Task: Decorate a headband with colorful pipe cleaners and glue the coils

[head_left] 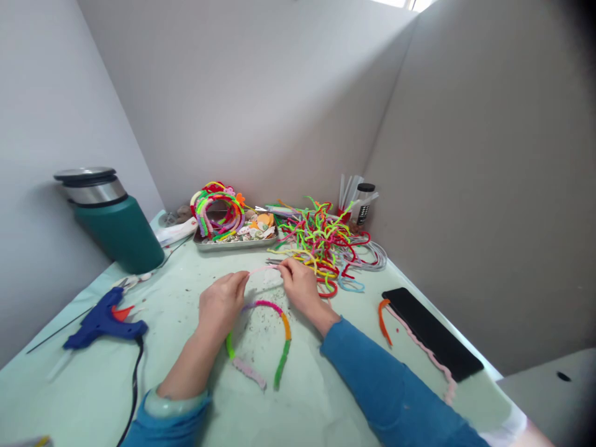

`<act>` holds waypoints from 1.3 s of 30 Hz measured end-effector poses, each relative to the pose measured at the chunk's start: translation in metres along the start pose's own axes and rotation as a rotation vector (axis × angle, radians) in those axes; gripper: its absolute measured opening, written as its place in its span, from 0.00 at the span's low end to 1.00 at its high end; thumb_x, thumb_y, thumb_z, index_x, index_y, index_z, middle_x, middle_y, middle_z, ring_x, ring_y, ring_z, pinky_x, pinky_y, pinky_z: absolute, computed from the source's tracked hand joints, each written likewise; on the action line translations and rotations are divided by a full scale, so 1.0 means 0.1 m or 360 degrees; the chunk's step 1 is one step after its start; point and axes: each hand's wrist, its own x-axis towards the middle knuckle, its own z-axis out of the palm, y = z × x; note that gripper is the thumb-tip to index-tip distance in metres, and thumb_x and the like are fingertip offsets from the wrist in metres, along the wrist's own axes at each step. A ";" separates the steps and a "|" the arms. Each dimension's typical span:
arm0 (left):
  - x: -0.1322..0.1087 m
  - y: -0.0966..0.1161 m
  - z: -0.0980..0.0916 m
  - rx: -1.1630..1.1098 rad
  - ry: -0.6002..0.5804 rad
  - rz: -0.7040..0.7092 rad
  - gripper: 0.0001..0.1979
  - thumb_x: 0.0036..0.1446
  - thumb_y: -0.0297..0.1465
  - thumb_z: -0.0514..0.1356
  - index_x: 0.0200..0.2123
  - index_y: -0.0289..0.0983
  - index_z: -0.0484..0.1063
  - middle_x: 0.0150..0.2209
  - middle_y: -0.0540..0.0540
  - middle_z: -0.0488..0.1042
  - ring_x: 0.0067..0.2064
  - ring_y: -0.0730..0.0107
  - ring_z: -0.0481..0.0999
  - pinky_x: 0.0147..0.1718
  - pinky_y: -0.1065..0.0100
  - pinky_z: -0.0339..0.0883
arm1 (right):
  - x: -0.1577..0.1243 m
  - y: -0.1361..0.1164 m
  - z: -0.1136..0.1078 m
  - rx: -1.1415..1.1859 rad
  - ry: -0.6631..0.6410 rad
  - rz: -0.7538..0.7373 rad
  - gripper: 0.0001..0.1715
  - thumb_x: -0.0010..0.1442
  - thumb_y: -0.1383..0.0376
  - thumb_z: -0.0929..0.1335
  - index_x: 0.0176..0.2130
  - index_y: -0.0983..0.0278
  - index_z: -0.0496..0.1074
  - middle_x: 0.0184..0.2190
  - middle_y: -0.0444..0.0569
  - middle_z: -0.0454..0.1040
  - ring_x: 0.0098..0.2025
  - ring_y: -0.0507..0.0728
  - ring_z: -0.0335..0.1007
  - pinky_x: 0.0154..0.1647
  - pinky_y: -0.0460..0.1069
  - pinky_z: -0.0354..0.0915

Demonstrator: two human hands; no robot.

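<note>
My left hand (222, 303) and my right hand (298, 284) are both pinched on the ends of a thin pink pipe cleaner (259, 269), stretched between them just above the pale green table. Under my hands lies a headband (280, 316) wrapped in purple, pink, orange and green fuzzy wire, with a pink end (249, 372) near me. A loose pile of bright pipe cleaners (326, 242) lies just beyond my right hand.
A metal tray (235, 243) with finished coloured headbands and small decorations stands at the back. A blue glue gun (103, 321) and a green flask (114, 220) are on the left. A black phone (431, 332) and an orange-pink pipe cleaner (410, 338) lie right.
</note>
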 end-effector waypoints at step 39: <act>0.07 -0.02 -0.08 0.0078 -0.0272 -0.0378 0.20 0.59 0.41 0.44 0.50 0.45 0.66 0.43 0.45 0.75 0.40 0.60 0.73 0.31 0.67 0.60 | 0.17 0.23 -0.15 -0.0094 0.0486 0.0464 0.16 0.59 0.60 0.58 0.33 0.65 0.71 0.26 0.47 0.73 0.28 0.53 0.66 0.30 0.46 0.56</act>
